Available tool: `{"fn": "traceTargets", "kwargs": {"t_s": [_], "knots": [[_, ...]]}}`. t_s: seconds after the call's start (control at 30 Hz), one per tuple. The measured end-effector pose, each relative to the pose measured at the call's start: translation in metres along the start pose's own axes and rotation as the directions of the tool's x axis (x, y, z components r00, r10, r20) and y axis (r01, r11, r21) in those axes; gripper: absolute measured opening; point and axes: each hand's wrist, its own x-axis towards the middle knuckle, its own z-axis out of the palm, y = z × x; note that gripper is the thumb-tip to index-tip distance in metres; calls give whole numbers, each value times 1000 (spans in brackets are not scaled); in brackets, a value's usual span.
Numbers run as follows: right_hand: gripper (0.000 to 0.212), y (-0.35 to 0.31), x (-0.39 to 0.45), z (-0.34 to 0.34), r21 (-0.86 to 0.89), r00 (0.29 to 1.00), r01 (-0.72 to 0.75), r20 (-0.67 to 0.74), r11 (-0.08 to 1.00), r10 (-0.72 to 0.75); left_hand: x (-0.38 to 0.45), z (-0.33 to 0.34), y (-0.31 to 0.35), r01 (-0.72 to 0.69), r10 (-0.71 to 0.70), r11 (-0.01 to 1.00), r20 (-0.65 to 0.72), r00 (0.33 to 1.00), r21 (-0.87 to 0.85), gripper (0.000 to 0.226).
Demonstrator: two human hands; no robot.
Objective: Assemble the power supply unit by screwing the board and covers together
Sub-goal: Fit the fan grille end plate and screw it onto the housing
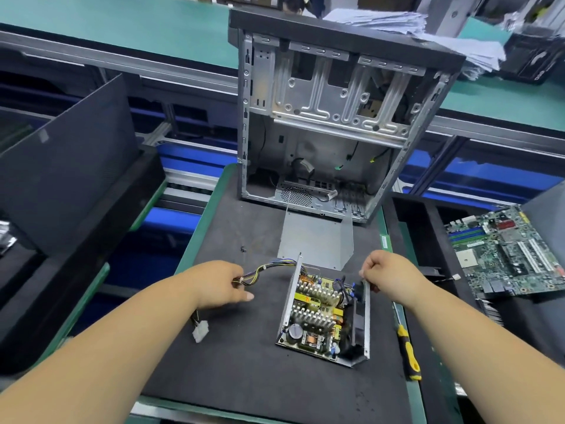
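Observation:
The open power supply unit (324, 313) lies on the black mat (244, 377), its circuit board with heatsinks and coils showing inside the metal base. My right hand (388, 276) pinches the top of the unit's right side wall. My left hand (220, 284) holds the bundle of coloured cables (269, 269) that leads out of the unit's far left corner; a white connector (200, 329) hangs below that hand. A flat grey metal cover (316, 240) lies just beyond the unit. Small black screws (243, 249) sit on the mat to the far left.
An empty computer case (333, 123) stands upright at the mat's far end. A yellow-and-black screwdriver (408, 353) lies at the mat's right edge. A green motherboard (504, 252) rests on the tray to the right. A dark panel (67, 166) leans at left.

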Motion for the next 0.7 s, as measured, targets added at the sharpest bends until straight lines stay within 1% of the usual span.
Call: {"fn": "traceTargets", "kwargs": {"t_s": [0.13, 0.2, 0.27, 0.37, 0.4, 0.47, 0.53, 0.57, 0.63, 0.7], "knots": [[10, 4, 7, -5, -10, 996, 29, 85, 1000, -28, 4, -5, 0, 3, 0, 998, 60, 998, -59, 48], [12, 7, 12, -6, 38, 996, 11, 87, 999, -14, 8, -12, 3, -16, 21, 996, 45, 999, -93, 51], [15, 8, 19, -6, 98, 1000, -18, 18, 995, 16, 16, -18, 8, -50, 45, 986, -36, 998, -157, 48], [19, 6, 32, -5, 170, 995, -32, -92, 985, 48, 32, -23, 24, -73, 14, 958, -209, 978, -278, 39], [19, 4, 36, -4, 191, 993, -35, -103, 981, 55, 38, -25, 31, -79, -2, 946, -250, 968, -315, 36], [23, -1, 45, 0, 215, 995, -41, -78, 976, 59, 48, -26, 44, -90, -32, 908, -282, 959, -408, 35], [27, -6, 53, 4, 259, 997, -63, -24, 964, 71, 58, -27, 55, -76, -58, 882, -265, 962, -466, 44], [27, -8, 57, 6, 274, 997, -77, -6, 959, 82, 64, -27, 60, -53, -69, 891, -248, 966, -451, 51], [25, -13, 62, 9, 254, 995, -94, 5, 963, 96, 74, -27, 69, 2, -86, 930, -213, 973, -368, 59], [27, -15, 65, 12, 226, 994, -102, -3, 969, 106, 82, -28, 76, 25, -87, 954, -199, 976, -298, 57]]}}
